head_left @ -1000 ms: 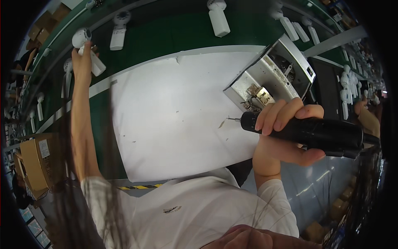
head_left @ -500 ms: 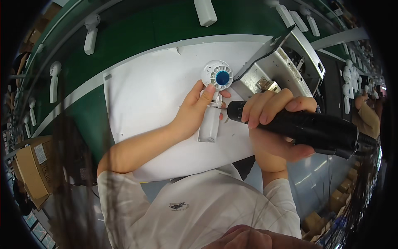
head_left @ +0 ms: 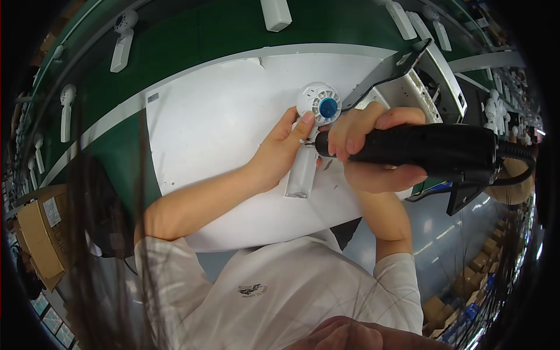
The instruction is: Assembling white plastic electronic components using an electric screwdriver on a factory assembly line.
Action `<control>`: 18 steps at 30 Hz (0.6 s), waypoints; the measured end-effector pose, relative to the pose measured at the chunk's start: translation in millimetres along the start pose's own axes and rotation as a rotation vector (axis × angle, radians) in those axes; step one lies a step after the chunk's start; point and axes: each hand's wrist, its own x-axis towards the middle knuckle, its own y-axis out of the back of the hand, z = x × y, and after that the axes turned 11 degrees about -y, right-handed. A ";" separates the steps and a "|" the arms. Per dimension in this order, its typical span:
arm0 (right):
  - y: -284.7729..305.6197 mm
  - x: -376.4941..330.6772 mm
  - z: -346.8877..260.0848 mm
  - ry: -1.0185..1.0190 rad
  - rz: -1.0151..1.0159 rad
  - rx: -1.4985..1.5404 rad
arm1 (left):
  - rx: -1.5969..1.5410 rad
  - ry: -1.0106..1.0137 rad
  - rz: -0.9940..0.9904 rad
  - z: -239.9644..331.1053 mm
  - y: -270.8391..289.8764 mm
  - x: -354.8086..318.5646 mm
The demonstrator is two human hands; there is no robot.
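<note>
My left hand (head_left: 279,153) is closed round the neck of a white handheld fan (head_left: 301,173) lying over the white work sheet, its thumb just below the round grille head with a blue centre. My right hand (head_left: 368,153) wraps round a black electric screwdriver (head_left: 449,150), held roughly level. The screwdriver's tip points left and meets the fan's neck beside my left fingers. Whether the bit sits in a screw is too small to tell. My fingers cover part of the neck.
A metal box-like fixture (head_left: 408,96) with a dark raised plate stands behind my right hand. Beyond the white sheet (head_left: 204,128), more white fans (head_left: 122,49) lie on the green conveyor (head_left: 204,35). Cardboard boxes (head_left: 41,233) are at the left.
The screwdriver has turned more level and moved in to the fan's neck. In the picture, the fan and my left hand have shifted slightly right.
</note>
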 end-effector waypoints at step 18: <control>6.1 2.9 -67.5 0.140 0.356 -0.545 | -0.104 0.020 -0.104 -6.9 5.6 10.5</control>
